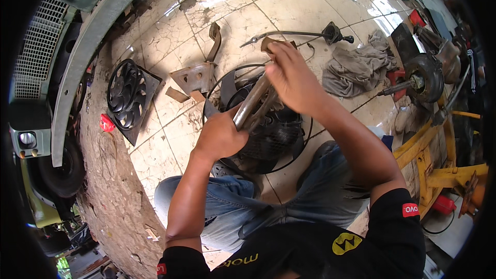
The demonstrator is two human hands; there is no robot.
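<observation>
The tiled floor [289, 8] extended across the frame, with a vehicle [85, 46] at the left edge and a yellow metal frame [418, 147] at the lower right. A black assembly [268, 142] lay at center, between the person's legs. At left of center, a black housing [147, 98] contained a bladed fan [125, 93]. A grey cloth [356, 67] lay at upper right; a pedal bracket [194, 80] stood above left of center. The metal tube [250, 104] was held at frame center, tilted, above the black assembly. The left hand [222, 134] was closed around its lower end. The right hand [292, 75] was at its upper part, fingers extended and close together, beside a brown flat piece [279, 43]; whether it gripped either could not be determined.
</observation>
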